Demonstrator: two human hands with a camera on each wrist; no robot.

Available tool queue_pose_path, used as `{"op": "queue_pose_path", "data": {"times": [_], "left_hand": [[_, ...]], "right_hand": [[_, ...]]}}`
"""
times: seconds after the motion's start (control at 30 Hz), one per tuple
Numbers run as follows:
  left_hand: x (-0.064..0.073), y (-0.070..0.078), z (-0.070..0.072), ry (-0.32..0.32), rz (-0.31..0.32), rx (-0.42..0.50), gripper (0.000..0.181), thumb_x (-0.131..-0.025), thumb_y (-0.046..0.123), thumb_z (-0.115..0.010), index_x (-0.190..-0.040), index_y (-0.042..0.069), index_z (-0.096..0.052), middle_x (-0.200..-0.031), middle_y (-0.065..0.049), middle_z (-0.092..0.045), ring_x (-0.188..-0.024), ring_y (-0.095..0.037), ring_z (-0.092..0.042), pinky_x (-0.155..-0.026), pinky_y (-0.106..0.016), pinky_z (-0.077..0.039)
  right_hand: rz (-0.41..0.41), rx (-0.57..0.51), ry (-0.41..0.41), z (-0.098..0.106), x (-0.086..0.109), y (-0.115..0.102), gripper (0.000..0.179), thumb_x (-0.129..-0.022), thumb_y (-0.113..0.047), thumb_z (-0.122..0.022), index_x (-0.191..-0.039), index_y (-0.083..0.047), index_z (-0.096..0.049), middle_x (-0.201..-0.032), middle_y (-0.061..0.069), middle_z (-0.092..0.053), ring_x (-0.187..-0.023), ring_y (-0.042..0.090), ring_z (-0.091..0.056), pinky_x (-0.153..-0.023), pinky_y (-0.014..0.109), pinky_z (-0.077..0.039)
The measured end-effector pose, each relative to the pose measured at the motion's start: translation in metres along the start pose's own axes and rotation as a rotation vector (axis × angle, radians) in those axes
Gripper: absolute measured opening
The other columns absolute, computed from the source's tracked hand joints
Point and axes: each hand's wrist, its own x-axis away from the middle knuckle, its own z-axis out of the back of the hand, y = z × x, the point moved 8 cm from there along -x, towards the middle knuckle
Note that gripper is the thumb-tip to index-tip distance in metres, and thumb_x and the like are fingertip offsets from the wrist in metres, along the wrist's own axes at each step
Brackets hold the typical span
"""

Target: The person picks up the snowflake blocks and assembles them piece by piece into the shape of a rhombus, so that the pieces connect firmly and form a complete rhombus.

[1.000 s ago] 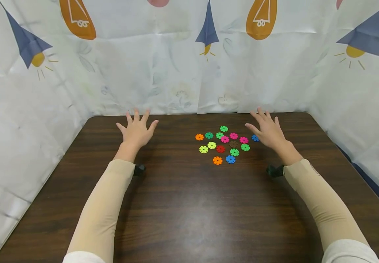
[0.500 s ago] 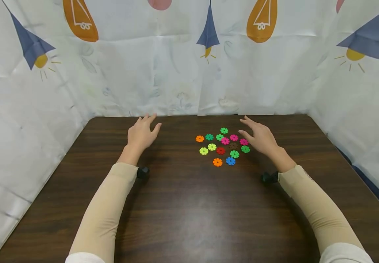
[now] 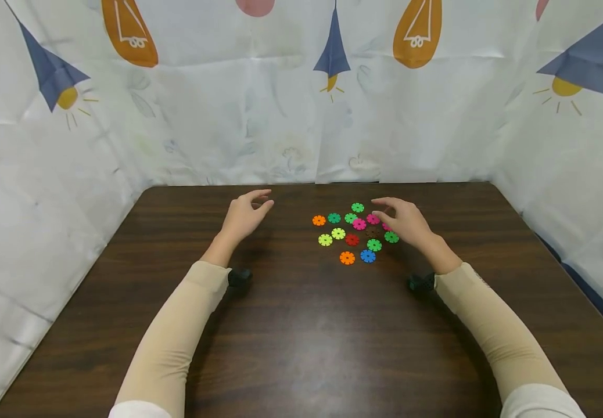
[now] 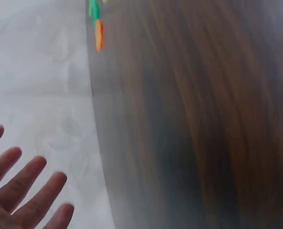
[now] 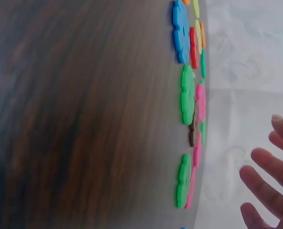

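Observation:
Several notched plastic discs lie flat in a loose cluster on the dark wooden table [image 3: 291, 325]. Among them are an orange disc [image 3: 347, 258], a blue disc [image 3: 368, 256], a red disc [image 3: 352, 240] and a yellow disc [image 3: 325, 240]. My right hand [image 3: 408, 223] hovers over the cluster's right side, fingers relaxed and bent toward the thumb, covering part of a pink disc [image 3: 373, 219]. Left of the cluster, my left hand [image 3: 244, 217] is held over the table with loose fingers and nothing in it. Both wrist views show spread, bare fingers.
A white curtain [image 3: 202, 128] printed with lamps and bulbs hangs behind the table and along both sides. Each wrist carries a small black camera, one by the left cuff [image 3: 240, 278] and one by the right cuff [image 3: 420, 283].
Both hands have moved inward toward each other, their fingers going from widely spread to relaxed and bent. The right hand now overlaps the right discs; the discs stay in place.

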Motion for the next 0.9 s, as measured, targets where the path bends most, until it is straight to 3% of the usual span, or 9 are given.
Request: {"op": "queue_pose_path", "data": {"times": [0.13, 0.27, 0.37, 0.63, 0.9], "left_hand": [[-0.002, 0.003, -0.014, -0.059, -0.004, 0.103, 0.039, -0.105, 0.026, -0.061, -0.14, 0.008, -0.062, -0.13, -0.016, -0.067, -0.119, -0.035, -0.061, -0.097, -0.053, -0.05], [-0.001, 0.006, -0.029, -0.112, -0.004, 0.106, 0.038, -0.104, 0.024, -0.062, -0.138, 0.008, -0.064, -0.126, -0.014, -0.069, -0.115, -0.032, -0.063, -0.093, -0.049, -0.052], [0.0, 0.009, -0.038, -0.156, 0.001, 0.107, 0.038, -0.104, 0.022, -0.064, -0.139, 0.008, -0.064, -0.124, -0.013, -0.07, -0.111, -0.031, -0.065, -0.092, -0.048, -0.052], [-0.004, 0.016, -0.062, -0.303, 0.021, 0.094, 0.04, -0.103, 0.022, -0.063, -0.14, 0.005, -0.062, -0.115, -0.015, -0.073, -0.093, -0.028, -0.071, -0.093, -0.047, -0.051], [-0.006, 0.029, -0.088, -0.435, 0.016, 0.031, 0.041, -0.099, 0.02, -0.07, -0.137, 0.006, -0.065, -0.105, -0.01, -0.073, -0.083, -0.023, -0.071, -0.077, -0.037, -0.053]], "right_hand": [[-0.004, -0.002, -0.005, -0.006, -0.004, -0.002, 0.038, -0.101, -0.016, -0.068, -0.135, -0.001, -0.065, -0.117, 0.018, -0.067, -0.087, 0.03, -0.061, -0.071, 0.043, -0.048], [-0.025, 0.003, -0.031, -0.014, -0.007, -0.002, 0.035, -0.101, -0.018, -0.068, -0.132, -0.002, -0.068, -0.101, 0.014, -0.066, -0.076, 0.026, -0.056, -0.063, 0.037, -0.043], [-0.046, -0.002, -0.049, -0.018, -0.008, -0.002, 0.032, -0.1, -0.018, -0.069, -0.128, -0.002, -0.07, -0.095, 0.012, -0.066, -0.075, 0.026, -0.053, -0.064, 0.036, -0.042], [-0.095, -0.04, -0.124, -0.029, -0.015, 0.001, 0.032, -0.102, -0.019, -0.066, -0.128, -0.002, -0.07, -0.124, 0.019, -0.066, -0.099, 0.033, -0.059, -0.08, 0.044, -0.05], [-0.139, -0.045, -0.179, -0.04, -0.023, 0.009, 0.034, -0.1, -0.02, -0.068, -0.129, -0.003, -0.069, -0.115, 0.017, -0.065, -0.107, 0.035, -0.058, -0.085, 0.047, -0.049]]}}
